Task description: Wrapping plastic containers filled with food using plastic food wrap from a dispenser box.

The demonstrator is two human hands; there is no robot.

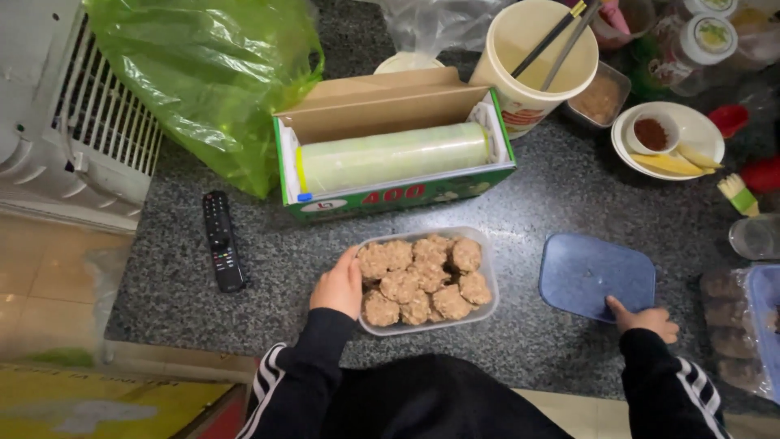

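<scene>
- clear plastic container (pixel 479 313) of round brown meat patties (pixel 424 278), low centre of the frame on a speckled dark counter (pixel 268 260), lid off.
- left hand (pixel 338 286) cupped against the container's left wall, fingers closed on the rim, steadying it.
- right hand (pixel 646 319) at lower right, fingertips pressed on the near edge of a blue lid (pixel 595 272); not gripped, hand mostly flat and loosely open.
- lid lying flat, well apart from the container, to its right.
- open box of cling film (pixel 394 154) just above the container, roll showing; black remote control (pixel 222 240) to the left; green plastic bag (pixel 207 77) at upper left; paper cup with chopsticks (pixel 540 57) and a small sauce plate (pixel 691 130) at upper right.
- judged best handling: slide the lid to where fingers can curl under an edge, lift it level, line up rounded corners with the container, keep the left hand bracing the wall, press down around the rim; patties heaped near rim height could stop a clean seal.
</scene>
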